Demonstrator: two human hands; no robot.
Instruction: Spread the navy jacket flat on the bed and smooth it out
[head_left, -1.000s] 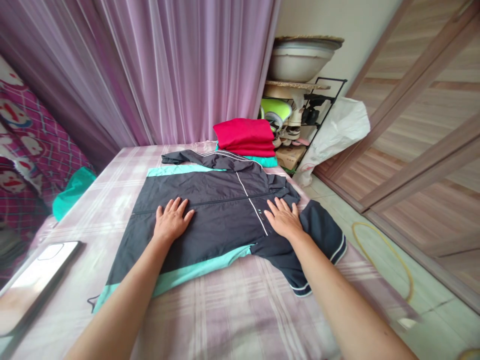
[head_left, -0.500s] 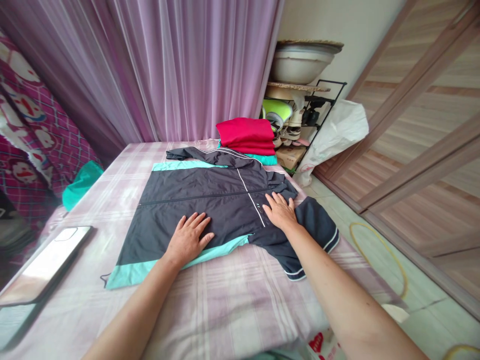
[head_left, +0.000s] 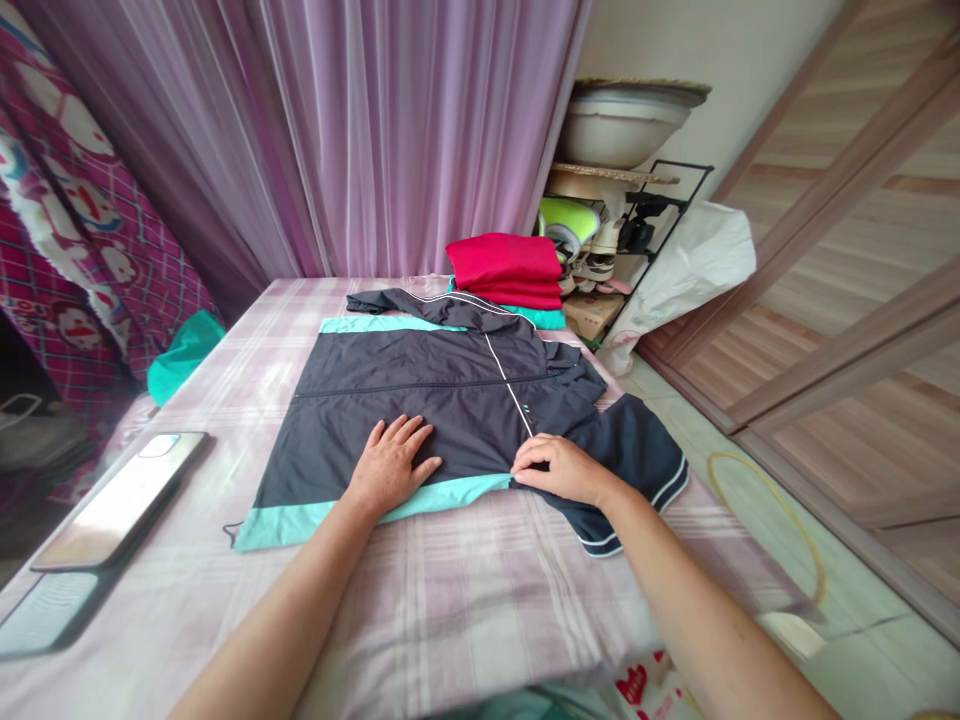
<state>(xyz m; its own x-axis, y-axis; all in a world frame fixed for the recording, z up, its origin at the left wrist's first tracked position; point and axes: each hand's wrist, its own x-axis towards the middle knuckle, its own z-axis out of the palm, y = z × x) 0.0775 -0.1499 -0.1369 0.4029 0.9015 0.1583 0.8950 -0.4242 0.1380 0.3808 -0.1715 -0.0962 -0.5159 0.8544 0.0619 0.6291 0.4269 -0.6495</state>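
Note:
A dark grey zip jacket (head_left: pixel 427 400) with mint-green panels and white piping lies flat and spread on a pink plaid bed sheet (head_left: pixel 465 610). My left hand (head_left: pixel 390 465) rests palm down on the lower front of the jacket, just above the mint hem, fingers apart. My right hand (head_left: pixel 561 470) has its fingers curled and pinched on the fabric at the hem's right end. The jacket's right sleeve (head_left: pixel 630 440) lies folded out beside that hand, its cuff near the bed's edge.
A phone (head_left: pixel 124 500) lies on the bed at left, near a green cloth (head_left: pixel 184 358). Folded red clothes (head_left: pixel 504 270) sit beyond the jacket. A shoe rack (head_left: pixel 622 220), white plastic bag (head_left: pixel 690 275) and a wooden door (head_left: pixel 847 240) stand at right.
My left hand has slid toward the lower hem. My right hand has moved down from the chest, and its fingers have closed on the hem fabric. The view has shifted slightly.

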